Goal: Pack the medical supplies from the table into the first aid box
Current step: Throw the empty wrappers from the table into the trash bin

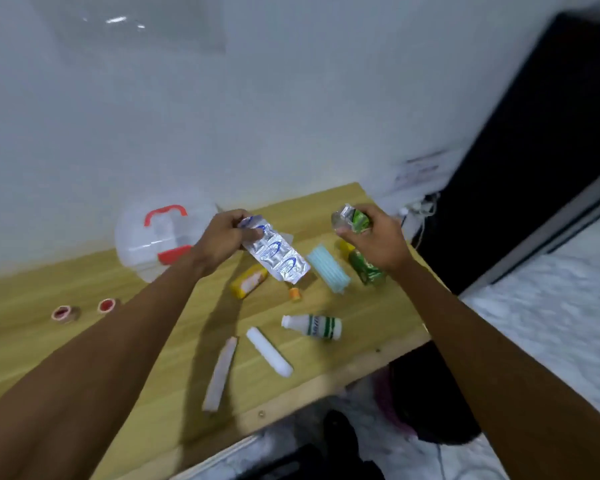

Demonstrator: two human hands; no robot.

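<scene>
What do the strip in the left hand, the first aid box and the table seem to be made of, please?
The strip: shiny silver foil, crinkled and glinting, with blue print. The first aid box: probably translucent plastic, hazy and see-through, with a glossy red handle. The table: pale wood or wood-look laminate, matte, with faint grain lines.

Looks domestic, a lived-in room: plain wooden table [361, 348] against white wall [291, 116], wall socket [420, 204] with plugs at right, crumpled clothing [413, 393] below on marbled floor [551, 306].
</scene>
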